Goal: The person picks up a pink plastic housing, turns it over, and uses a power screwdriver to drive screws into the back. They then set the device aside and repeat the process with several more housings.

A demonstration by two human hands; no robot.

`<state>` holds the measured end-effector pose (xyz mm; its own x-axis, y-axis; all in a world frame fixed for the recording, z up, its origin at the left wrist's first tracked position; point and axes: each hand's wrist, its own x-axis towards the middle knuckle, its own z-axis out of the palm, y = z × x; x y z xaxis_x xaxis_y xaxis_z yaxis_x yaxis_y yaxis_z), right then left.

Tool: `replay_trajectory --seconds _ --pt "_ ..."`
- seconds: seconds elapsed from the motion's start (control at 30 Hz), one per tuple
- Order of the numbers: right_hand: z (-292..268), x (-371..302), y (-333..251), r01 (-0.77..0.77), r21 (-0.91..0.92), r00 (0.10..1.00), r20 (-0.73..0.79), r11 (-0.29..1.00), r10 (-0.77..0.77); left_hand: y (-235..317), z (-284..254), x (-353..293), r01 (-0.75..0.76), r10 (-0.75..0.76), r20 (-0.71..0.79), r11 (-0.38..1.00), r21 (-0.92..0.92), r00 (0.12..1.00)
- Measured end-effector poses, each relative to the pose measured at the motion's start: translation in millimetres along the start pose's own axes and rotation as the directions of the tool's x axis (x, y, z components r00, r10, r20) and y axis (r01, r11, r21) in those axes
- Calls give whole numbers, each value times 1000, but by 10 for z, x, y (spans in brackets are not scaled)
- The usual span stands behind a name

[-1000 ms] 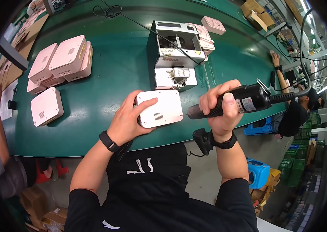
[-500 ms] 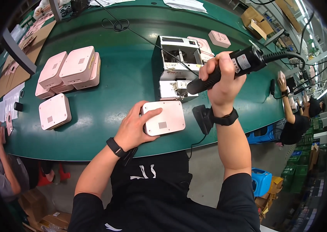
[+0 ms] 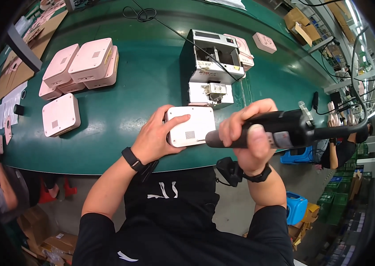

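Observation:
A pale pink box-shaped casing (image 3: 190, 126) with rounded corners, corner holes and a small vent grille lies on the green bench. My left hand (image 3: 157, 133) grips its left side, thumb along the near edge and index finger on top. In my right hand (image 3: 254, 133) is a black corded electric screwdriver (image 3: 280, 126), held nearly level, its bit pointing left over the casing's near right part. Whether the bit touches the casing, I cannot tell. Just beyond the casing stands a black and silver screw feeder machine (image 3: 214, 66).
Several pink casings (image 3: 90, 60) are stacked at the left, with a single casing (image 3: 61, 115) nearer. More pink parts (image 3: 265, 42) lie behind the machine. A black cable (image 3: 174, 31) crosses above it. Co-workers sit at the left (image 3: 3, 177) and the right (image 3: 343, 150).
My right hand has brought the screwdriver down from beside the machine to the casing's near right part. The left hand keeps its grip on the casing. The view has shifted slightly.

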<state>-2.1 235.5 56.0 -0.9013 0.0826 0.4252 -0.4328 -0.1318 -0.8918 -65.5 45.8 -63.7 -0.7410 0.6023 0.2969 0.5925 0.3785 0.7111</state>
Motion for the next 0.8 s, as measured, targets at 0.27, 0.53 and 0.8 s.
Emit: replay_trajectory --seconds 0.27,0.53,0.8 --pt "15 -87 134 -49 33 999 -4 998 49 -16 18 -13 2 -2 -4 999 -46 1000" --pt "-6 71 68 5 -23 1000 18 1000 -4 -21 -31 3 19 -19 18 999 -45 1000" --pt "-259 790 114 163 -200 941 -263 966 -213 12 -34 -15 21 -21 15 999 -34 1000"
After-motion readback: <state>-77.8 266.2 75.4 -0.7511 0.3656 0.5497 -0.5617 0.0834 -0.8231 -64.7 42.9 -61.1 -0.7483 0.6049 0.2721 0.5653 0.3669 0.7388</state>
